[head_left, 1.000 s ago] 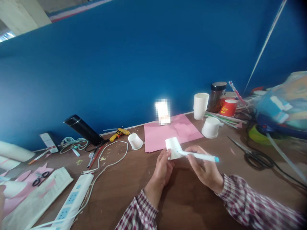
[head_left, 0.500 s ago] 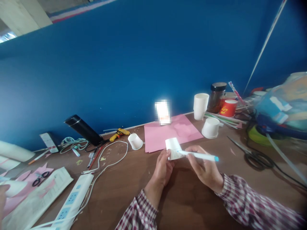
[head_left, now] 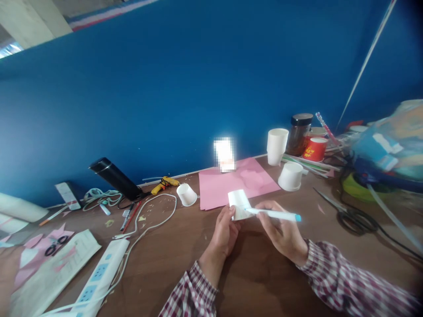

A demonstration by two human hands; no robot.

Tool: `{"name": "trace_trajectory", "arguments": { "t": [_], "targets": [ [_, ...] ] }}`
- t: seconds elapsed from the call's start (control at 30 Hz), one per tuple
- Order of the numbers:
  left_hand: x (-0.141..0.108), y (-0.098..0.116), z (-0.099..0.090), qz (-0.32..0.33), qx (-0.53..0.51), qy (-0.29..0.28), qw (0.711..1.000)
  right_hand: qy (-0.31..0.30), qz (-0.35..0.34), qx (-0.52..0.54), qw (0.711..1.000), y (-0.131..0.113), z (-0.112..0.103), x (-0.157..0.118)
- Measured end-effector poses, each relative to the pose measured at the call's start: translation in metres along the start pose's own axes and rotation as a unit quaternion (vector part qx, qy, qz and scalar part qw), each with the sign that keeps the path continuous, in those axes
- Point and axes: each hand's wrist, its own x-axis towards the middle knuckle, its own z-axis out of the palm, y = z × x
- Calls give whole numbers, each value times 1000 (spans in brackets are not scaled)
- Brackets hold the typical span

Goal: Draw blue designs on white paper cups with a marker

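Note:
My left hand (head_left: 226,226) pinches the lower left edge of a curved piece of white paper (head_left: 236,200), thumb on its near face. In my right hand (head_left: 279,226) is a white felt-tip pen (head_left: 276,214) with a light blue end. The pen's tip meets the right side of the white piece, or lies very close to it. Any mark there is too faint to make out. Behind my hands lies pink paper (head_left: 218,187) in stacked sheets.
Paper cups (head_left: 291,176) stand right of the pink paper, another cup (head_left: 187,195) to its left. Large scissors (head_left: 353,219) lie at right. A yellow glue gun (head_left: 165,184), a black flask (head_left: 115,178) and a power strip (head_left: 99,275) are leftward. Another person's blurred hand (head_left: 9,273) enters at far left.
At the far left, the other person's hand has come further into view, and the white object there has shifted mostly out of sight. My hands and the pen look nearly still.

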Motion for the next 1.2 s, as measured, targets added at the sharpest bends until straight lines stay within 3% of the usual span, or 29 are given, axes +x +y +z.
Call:
{"name": "trace_trajectory", "arguments": {
  "t": [0.87,1.2],
  "targets": [
    [2,-1,-2,0,-19,14,1000,-11,-1,-4,1000,-2,-2,1],
    [-1,2,2,9,-11,-4,1000,1,-38,-60,998,-3,-3,6]
  ]
}}
